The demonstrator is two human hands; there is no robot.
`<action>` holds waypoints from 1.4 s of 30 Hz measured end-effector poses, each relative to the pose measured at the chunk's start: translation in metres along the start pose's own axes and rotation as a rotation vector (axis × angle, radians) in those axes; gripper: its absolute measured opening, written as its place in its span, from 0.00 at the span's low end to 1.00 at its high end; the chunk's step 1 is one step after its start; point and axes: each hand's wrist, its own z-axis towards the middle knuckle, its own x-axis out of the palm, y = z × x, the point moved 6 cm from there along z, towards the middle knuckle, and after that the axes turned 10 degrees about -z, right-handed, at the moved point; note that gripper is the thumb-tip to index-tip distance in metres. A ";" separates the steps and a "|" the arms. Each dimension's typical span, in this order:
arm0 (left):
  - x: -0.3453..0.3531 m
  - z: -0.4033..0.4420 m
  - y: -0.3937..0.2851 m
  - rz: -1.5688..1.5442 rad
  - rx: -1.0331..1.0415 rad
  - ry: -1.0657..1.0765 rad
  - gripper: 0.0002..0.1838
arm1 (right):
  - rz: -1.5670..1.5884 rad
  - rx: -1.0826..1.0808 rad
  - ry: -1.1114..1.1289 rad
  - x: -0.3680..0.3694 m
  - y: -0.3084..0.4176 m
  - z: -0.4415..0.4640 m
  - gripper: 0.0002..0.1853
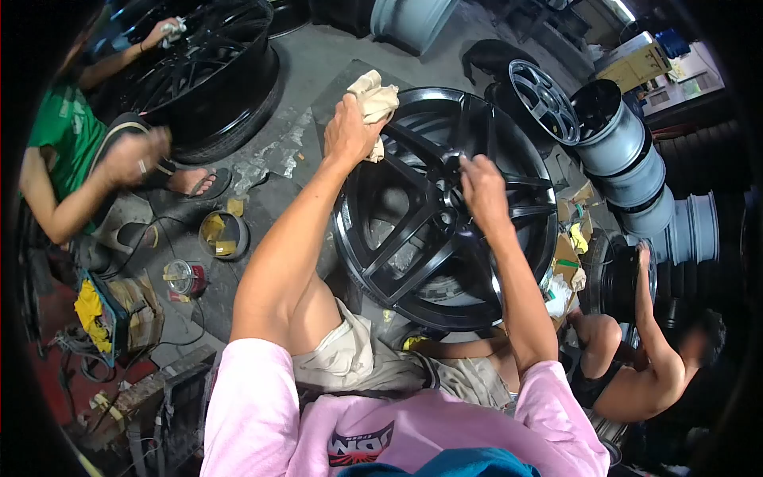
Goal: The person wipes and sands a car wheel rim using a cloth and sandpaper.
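Note:
A glossy black five-spoke wheel rim [403,258] lies face up in front of me. At its upper left edge, my left hand [348,137] is closed around a bunched cream cloth [377,99]. My right hand [484,191] is over the hub [445,199], its fingers curled together close to a lug hole. It is slightly blurred, and whatever its fingers may hold is hidden.
At left, a person in a green shirt [70,119] sits by a black wheel [230,111]. A round tin [224,236] stands on the floor. Silver rims [620,147] are stacked at right, above another crouching person [644,378]. A cardboard box [566,274] holds rags.

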 end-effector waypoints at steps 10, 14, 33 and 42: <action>0.000 0.006 0.014 -0.033 0.051 0.016 0.29 | 0.211 0.033 0.347 -0.018 0.002 -0.012 0.11; 0.007 -0.003 -0.009 0.042 0.195 -0.006 0.25 | 0.321 0.075 0.186 -0.064 0.027 -0.051 0.10; 0.081 0.030 -0.070 0.412 0.602 -0.072 0.22 | 0.423 0.817 -0.360 -0.112 -0.038 -0.203 0.07; 0.163 0.105 -0.088 0.504 0.516 0.219 0.32 | 0.508 0.883 -0.434 -0.114 -0.044 -0.211 0.06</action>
